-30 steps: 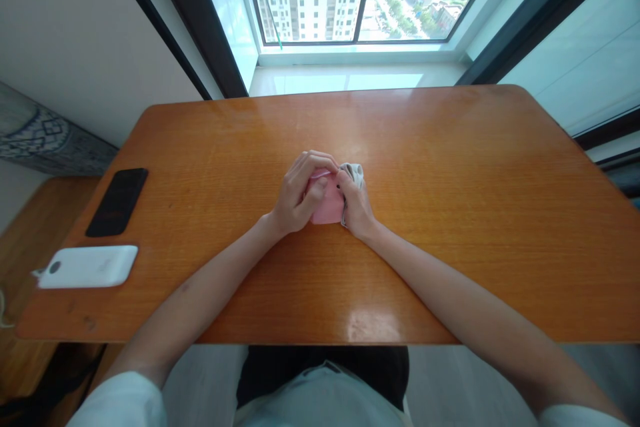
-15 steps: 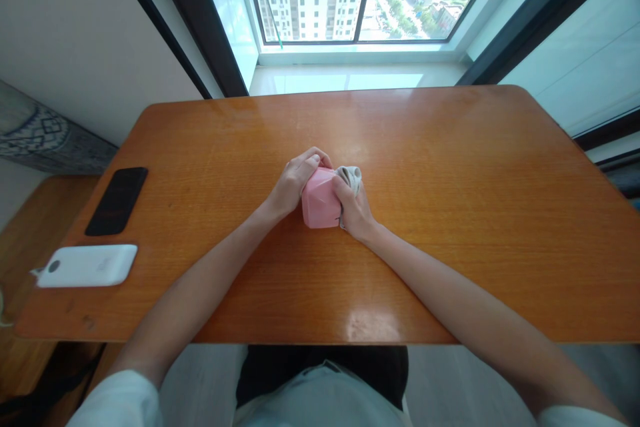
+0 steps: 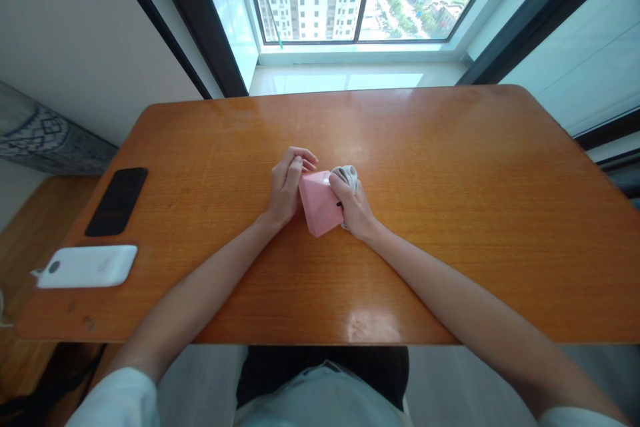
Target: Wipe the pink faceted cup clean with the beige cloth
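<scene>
Over the middle of the table, a pink faceted box [image 3: 320, 205] is tilted, one corner pointing toward me. My right hand [image 3: 354, 205] grips its right side, thumb across the near face. Bunched between that hand and the box is a grey-white striped cloth [image 3: 346, 175], its folds showing above the thumb. A small dark mark is visible on the box beside the thumb. My left hand [image 3: 287, 185] is at the box's left edge, fingers loosely extended past its far corner and not wrapped round it. Whether the left palm touches the box I cannot tell.
A black phone [image 3: 117, 201] lies on the left of the brown wooden table [image 3: 450, 213]. Nearer me is a white rounded device [image 3: 87, 266] with a short cable at its left end. A window [image 3: 350, 0] stands beyond the far edge.
My left hand has loosened from the pink box and shifted left. The box has turned and tipped in my right hand, which has barely moved.
</scene>
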